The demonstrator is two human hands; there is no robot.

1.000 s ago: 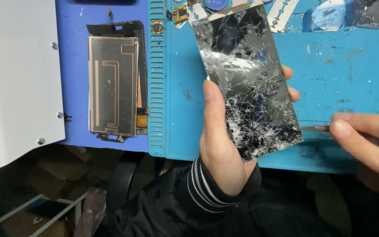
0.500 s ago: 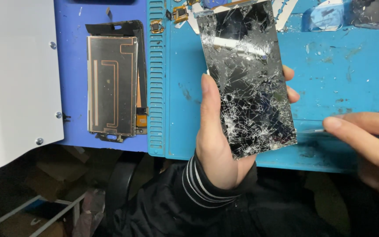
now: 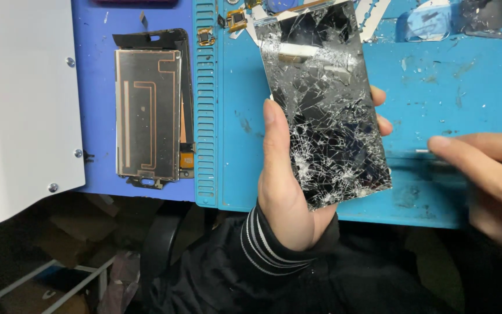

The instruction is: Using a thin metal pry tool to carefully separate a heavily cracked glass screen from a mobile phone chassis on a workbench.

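Note:
My left hand (image 3: 283, 186) grips a shattered black phone screen panel (image 3: 326, 104) by its long edges, thumb on the left edge, fingertips showing at the right edge. The panel is held upright over the blue work mat (image 3: 437, 87), its glass cracked all over. My right hand (image 3: 489, 168) is at the right, level with the panel's lower part, pinching a thin metal tool (image 3: 420, 151) whose tip points toward the panel and stands a little apart from it.
A detached display backing with copper traces (image 3: 148, 113) lies on the blue pad (image 3: 97, 87) at left. A white machine housing (image 3: 21, 104) fills the far left. Small parts and tape scraps (image 3: 236, 20) lie along the mat's far edge.
The panel has tilted a little more upright and shifted slightly left. My right hand has drawn back to the right, away from the panel's lower right corner.

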